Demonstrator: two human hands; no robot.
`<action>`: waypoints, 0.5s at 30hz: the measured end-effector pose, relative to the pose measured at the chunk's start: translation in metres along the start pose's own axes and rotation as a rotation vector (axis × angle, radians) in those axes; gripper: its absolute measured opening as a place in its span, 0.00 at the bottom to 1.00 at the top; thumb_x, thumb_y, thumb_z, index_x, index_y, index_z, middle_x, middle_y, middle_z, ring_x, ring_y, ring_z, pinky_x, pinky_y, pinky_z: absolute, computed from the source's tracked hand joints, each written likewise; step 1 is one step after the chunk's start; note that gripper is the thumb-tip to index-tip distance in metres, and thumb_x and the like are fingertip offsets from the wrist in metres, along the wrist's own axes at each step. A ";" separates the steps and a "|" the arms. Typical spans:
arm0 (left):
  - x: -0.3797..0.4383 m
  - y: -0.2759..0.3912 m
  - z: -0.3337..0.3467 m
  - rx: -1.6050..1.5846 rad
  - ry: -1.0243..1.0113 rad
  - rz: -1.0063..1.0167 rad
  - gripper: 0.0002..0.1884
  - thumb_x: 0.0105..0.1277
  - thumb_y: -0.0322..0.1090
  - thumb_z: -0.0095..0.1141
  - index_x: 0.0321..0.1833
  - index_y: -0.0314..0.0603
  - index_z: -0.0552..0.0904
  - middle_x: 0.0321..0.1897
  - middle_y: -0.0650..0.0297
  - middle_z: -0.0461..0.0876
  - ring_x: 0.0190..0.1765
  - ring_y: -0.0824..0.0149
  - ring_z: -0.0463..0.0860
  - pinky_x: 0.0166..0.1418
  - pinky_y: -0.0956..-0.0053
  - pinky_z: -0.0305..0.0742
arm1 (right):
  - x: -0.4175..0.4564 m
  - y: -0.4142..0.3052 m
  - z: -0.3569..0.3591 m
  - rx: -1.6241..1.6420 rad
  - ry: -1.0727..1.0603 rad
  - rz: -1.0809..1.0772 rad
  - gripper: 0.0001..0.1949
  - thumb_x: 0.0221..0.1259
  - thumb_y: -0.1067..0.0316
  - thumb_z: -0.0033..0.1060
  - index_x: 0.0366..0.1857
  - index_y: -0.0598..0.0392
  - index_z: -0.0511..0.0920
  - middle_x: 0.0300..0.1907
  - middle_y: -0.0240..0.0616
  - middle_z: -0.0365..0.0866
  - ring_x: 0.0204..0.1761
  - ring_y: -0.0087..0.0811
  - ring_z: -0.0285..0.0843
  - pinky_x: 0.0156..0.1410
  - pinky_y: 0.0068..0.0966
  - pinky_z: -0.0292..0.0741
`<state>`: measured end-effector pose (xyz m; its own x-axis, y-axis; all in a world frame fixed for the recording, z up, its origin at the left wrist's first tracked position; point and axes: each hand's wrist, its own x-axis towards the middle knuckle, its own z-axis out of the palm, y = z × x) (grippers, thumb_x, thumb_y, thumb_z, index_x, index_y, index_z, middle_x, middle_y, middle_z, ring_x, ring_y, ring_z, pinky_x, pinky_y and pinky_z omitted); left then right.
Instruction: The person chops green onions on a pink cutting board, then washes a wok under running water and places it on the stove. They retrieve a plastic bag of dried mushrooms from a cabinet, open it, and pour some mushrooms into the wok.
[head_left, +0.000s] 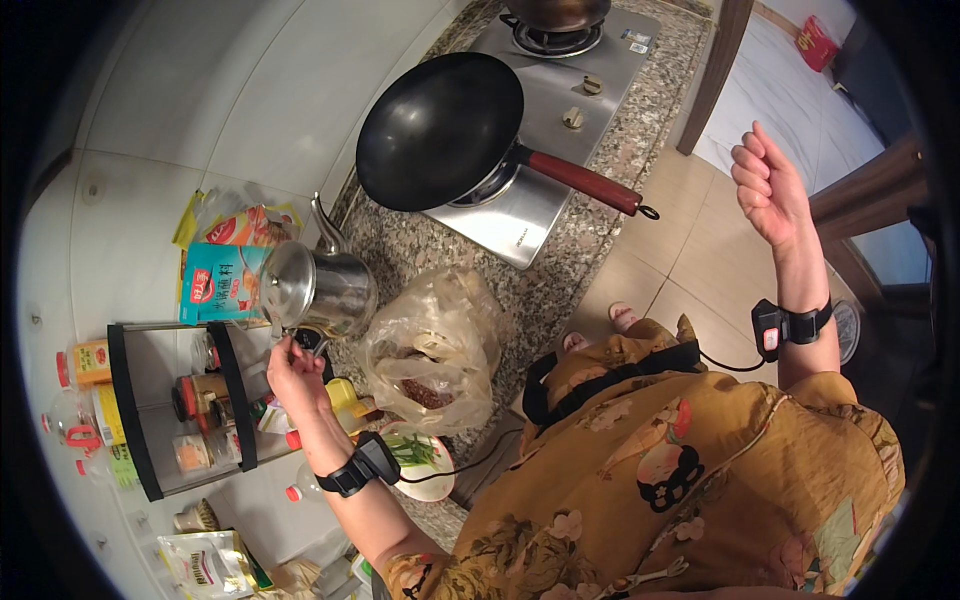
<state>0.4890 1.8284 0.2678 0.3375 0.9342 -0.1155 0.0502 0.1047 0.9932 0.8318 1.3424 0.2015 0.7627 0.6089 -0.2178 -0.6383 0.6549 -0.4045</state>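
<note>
My left hand (300, 371) has its fingers closed at the handle side of a stainless steel oil pot (341, 289) with a long curved spout and a round lid. The exact grip is partly hidden behind the fingers. My right hand (769, 191) is raised over the floor side, fingers curled in, with nothing visible in it. A black wok (442, 131) with a red-brown handle (581, 180) rests over the nearer gas burner. Close to the oil pot, a crumpled clear plastic bag (435, 352) holds dark reddish contents on the granite counter (555, 292).
A wire-free black-framed rack (176, 409) with jars stands left of my left forearm. Below the bag, a plate (431, 484) carries cut green vegetables. Seasoning packets (225, 281) lean by the tiled wall. Another pot (559, 11) sits on the far burner of the steel stove (600, 52).
</note>
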 end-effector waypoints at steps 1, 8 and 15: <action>0.000 -0.001 -0.001 -0.012 -0.003 -0.008 0.12 0.66 0.37 0.55 0.25 0.46 0.71 0.20 0.71 0.66 0.22 0.75 0.62 0.30 0.75 0.62 | 0.002 0.003 0.001 -0.004 0.036 0.021 0.17 0.79 0.56 0.41 0.27 0.49 0.64 0.20 0.24 0.56 0.17 0.14 0.47 0.15 0.12 0.46; 0.006 -0.006 -0.010 -0.035 0.027 -0.017 0.12 0.65 0.38 0.56 0.24 0.47 0.71 0.18 0.71 0.64 0.22 0.75 0.61 0.30 0.75 0.62 | 0.004 0.005 -0.008 -0.040 -0.057 0.044 0.17 0.79 0.56 0.41 0.26 0.49 0.64 0.19 0.24 0.55 0.16 0.14 0.47 0.14 0.12 0.46; 0.027 -0.029 -0.036 -0.051 0.097 -0.001 0.11 0.64 0.38 0.57 0.25 0.47 0.71 0.19 0.71 0.64 0.22 0.75 0.61 0.29 0.74 0.64 | -0.004 0.000 -0.006 -0.103 0.012 0.007 0.18 0.79 0.56 0.40 0.25 0.49 0.63 0.18 0.24 0.53 0.15 0.14 0.46 0.14 0.12 0.45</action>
<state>0.4628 1.8631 0.2361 0.2444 0.9625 -0.1176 0.0018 0.1208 0.9927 0.8288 1.3372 0.1971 0.7596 0.6079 -0.2313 -0.6304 0.6007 -0.4916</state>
